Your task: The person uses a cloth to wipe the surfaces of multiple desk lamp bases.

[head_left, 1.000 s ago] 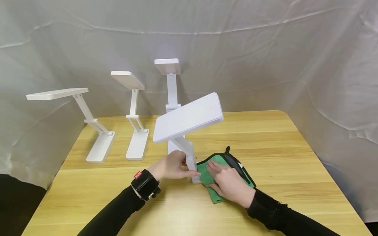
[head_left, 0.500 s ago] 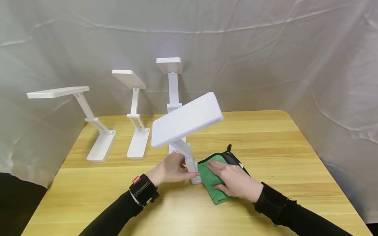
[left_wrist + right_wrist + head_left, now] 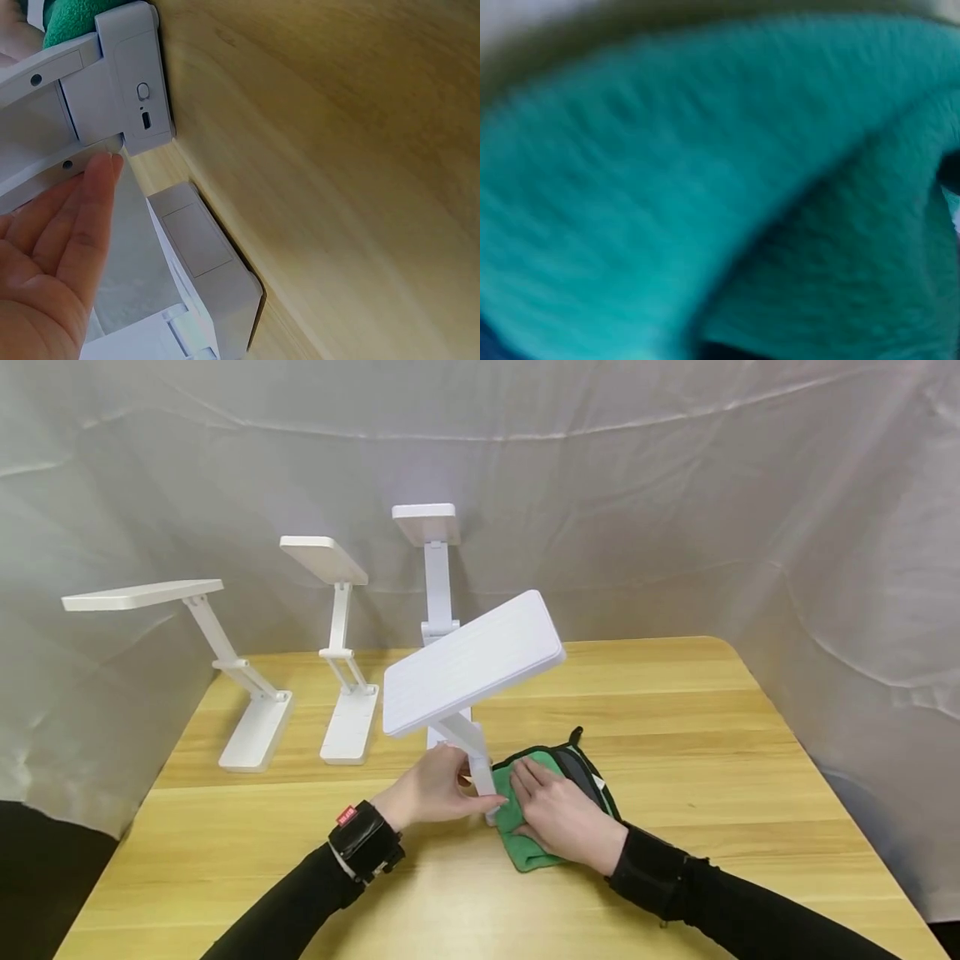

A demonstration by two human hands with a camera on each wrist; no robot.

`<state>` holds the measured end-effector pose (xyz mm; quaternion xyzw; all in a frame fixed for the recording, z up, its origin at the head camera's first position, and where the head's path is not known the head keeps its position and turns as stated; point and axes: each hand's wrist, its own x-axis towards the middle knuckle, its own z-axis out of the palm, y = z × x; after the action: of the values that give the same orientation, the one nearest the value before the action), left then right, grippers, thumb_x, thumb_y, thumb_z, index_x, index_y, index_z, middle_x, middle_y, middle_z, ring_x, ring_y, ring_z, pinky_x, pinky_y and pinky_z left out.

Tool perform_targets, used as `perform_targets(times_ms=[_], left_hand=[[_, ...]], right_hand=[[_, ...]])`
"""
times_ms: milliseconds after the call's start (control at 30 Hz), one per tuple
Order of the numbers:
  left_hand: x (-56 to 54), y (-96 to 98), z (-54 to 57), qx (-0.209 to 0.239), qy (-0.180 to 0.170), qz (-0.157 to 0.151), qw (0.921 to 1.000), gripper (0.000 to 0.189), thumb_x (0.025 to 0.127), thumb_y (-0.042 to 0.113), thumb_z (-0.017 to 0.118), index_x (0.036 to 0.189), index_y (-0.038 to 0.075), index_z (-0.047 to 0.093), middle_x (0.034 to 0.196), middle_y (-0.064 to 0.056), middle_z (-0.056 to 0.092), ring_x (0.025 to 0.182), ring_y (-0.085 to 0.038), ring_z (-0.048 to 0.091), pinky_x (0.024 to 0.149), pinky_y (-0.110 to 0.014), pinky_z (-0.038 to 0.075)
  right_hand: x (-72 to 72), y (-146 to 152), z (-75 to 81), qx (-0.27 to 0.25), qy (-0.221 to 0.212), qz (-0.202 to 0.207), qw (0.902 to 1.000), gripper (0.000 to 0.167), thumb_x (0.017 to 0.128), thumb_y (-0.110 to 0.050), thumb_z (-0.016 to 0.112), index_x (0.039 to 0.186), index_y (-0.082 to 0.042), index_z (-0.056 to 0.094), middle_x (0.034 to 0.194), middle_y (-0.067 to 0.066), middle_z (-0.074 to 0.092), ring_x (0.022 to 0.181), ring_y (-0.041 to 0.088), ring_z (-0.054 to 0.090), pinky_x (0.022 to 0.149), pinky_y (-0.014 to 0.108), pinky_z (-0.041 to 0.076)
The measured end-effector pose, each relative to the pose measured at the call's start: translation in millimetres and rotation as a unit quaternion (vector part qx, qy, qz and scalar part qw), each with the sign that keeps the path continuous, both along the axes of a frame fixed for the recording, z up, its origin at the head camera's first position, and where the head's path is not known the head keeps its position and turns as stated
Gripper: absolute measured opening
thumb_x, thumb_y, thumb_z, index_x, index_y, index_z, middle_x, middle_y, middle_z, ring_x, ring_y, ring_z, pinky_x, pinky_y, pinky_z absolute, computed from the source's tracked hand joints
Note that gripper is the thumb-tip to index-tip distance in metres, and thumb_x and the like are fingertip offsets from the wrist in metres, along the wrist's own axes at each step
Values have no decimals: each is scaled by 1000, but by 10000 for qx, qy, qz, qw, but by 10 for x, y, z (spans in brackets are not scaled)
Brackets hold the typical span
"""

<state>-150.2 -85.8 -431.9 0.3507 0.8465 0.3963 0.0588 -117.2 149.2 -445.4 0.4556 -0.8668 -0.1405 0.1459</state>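
A white folding desk lamp (image 3: 472, 664) stands in front of me, its flat head tilted. My left hand (image 3: 435, 785) holds its lower arm between thumb and fingers. In the left wrist view, the fingertips touch the arm just above the base (image 3: 135, 75), which has a switch and a port on its end. My right hand (image 3: 566, 822) grips a green and grey cloth (image 3: 528, 856) with bent fingers and presses it against the base, largely covering the base in the head view. Blurred green cloth (image 3: 630, 187) fills most of the right wrist view.
Three more white lamps stand behind and to the left: a far-left lamp (image 3: 255, 731), a second lamp (image 3: 348, 727) and a rear lamp (image 3: 437, 581) partly hidden by the held one. Grey sheeting (image 3: 675, 527) surrounds the wooden table (image 3: 735, 793).
My right hand and the cloth slid slightly right, then back left over the lamp base, and the fingers look more bent now. The left hand keeps its hold; the lamp tipped slightly left.
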Motion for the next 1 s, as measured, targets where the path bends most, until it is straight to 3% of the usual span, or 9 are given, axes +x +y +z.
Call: perform_targets(times_ms=[100,233,367,500,667,767,900,1000], left_hand=[[-6,-8,-5,55,-63,-30,10000,41,84,27,83,109,7,57,93,0,66,77,-6,69,65,-16,57],[-14,-26,-11,37,-114,-32,9999,45,83,25,83,113,5,55,96,-2,66,79,-7,70,67,-15,57],[-16,-43,-13,-34,-63,9,10000,47,83,25,83,113,4,54,96,-3,65,78,-5,69,67,-15,56],[-16,-43,-11,-48,31,-3,10000,47,83,27,83,112,5,55,95,-1,65,77,-5,68,66,-15,56],[-23,-28,-19,-61,112,-34,9999,43,83,28,83,110,7,57,94,1,66,78,-9,70,67,-14,56],[-20,-29,-27,-78,94,-17,9999,44,83,28,83,111,7,57,95,0,66,78,-8,70,66,-14,56],[-15,-37,-29,-34,-46,-10,10000,47,83,26,83,114,5,55,97,-2,65,79,-7,69,68,-14,57],[-14,-46,-27,-25,-82,19,10000,47,82,25,84,114,6,54,98,-2,64,80,-6,68,68,-15,57]], right_hand=[[15,57,-5,-300,-255,-27,9992,64,89,-49,73,128,2,67,133,20,67,126,29,64,92,32,60],[9,239,21,-936,-931,-28,9912,51,84,-28,81,124,1,69,128,20,69,119,30,68,72,34,63],[-10,407,25,-1392,-1332,-160,9811,49,77,-17,86,121,-1,70,125,19,71,115,30,70,76,42,63],[-25,319,-19,-1429,-1120,-210,9831,57,80,-30,85,124,2,68,127,22,69,118,32,68,82,40,63],[-51,80,-37,-1048,-923,-58,9902,68,85,-47,77,129,3,65,134,22,65,129,33,61,93,37,60],[-59,94,-20,-1066,-1214,-20,9869,60,86,-39,79,129,1,66,135,20,65,128,31,62,92,37,60],[-64,274,15,-1496,-1845,36,9714,48,82,-15,82,127,-3,69,133,17,67,122,29,66,88,41,61],[-73,435,34,-1643,-1961,-94,9667,49,79,-11,84,125,-5,70,131,15,69,118,28,69,86,42,62]])
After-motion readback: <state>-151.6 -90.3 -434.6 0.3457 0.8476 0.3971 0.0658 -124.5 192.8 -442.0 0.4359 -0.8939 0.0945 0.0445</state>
